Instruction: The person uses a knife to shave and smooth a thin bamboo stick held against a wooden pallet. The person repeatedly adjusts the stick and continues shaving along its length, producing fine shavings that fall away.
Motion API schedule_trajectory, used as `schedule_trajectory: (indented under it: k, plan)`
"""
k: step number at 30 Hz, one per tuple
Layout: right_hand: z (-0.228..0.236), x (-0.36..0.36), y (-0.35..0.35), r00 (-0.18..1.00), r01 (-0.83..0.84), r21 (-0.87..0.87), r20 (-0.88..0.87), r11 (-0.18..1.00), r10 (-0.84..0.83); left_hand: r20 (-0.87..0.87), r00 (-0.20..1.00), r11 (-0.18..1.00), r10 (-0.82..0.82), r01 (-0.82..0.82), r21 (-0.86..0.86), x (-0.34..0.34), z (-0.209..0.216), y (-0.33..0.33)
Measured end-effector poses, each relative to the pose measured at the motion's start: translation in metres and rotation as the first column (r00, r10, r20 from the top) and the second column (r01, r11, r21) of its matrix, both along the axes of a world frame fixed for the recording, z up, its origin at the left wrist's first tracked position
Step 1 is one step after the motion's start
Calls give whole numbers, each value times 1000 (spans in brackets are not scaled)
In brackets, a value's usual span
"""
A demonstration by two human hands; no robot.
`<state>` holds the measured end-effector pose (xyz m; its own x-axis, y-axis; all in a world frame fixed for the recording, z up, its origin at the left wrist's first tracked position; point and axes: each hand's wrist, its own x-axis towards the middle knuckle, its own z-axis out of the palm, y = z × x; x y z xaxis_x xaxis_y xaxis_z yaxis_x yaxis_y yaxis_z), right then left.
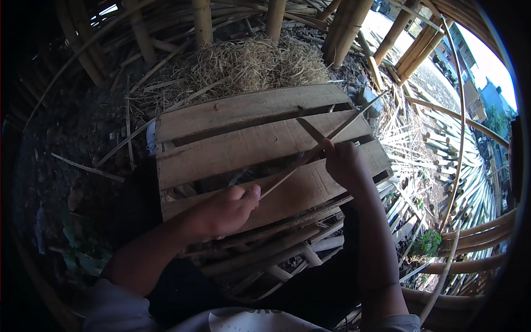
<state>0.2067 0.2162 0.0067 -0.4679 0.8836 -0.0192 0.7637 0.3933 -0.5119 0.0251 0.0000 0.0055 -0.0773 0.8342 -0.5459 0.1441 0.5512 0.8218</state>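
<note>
A thin bamboo strip (358,115) runs diagonally over a slatted wooden bench (221,155). My left hand (229,210) is closed around its near end, low over the front slats. My right hand (347,163) is closed farther up, to the right, where a knife (311,130) crosses the strip. The knife's blade points up and left out of my right fist, and its handle is hidden in my fingers. Whether that hand also grips the strip, I cannot tell. The strip's far end sticks out past the bench's right edge.
Curly bamboo shavings (254,66) are heaped behind the bench. Upright bamboo posts (345,30) stand beyond them. Many cut bamboo poles (470,177) lie at the right, with a long bent strip (462,110) rising before them. A small green plant (426,243) grows at the lower right.
</note>
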Motion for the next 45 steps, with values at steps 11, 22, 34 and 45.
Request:
schedule_trajectory:
  k: [11,22,34,45]
  plan:
    - [-19,10,20,989,4,102,-146,995,11,661,736,954,148,71,-293,-11,24,13]
    - [1,3,-4,981,64,-260,-158,963,-108,653,741,940,159,88,-329,-17,33,-1]
    - [-8,9,36,972,150,-236,-144,960,-188,591,800,952,104,93,-293,-19,34,4]
    - [-15,10,32,983,99,-249,-125,963,-134,476,877,961,63,76,-268,-23,38,-1]
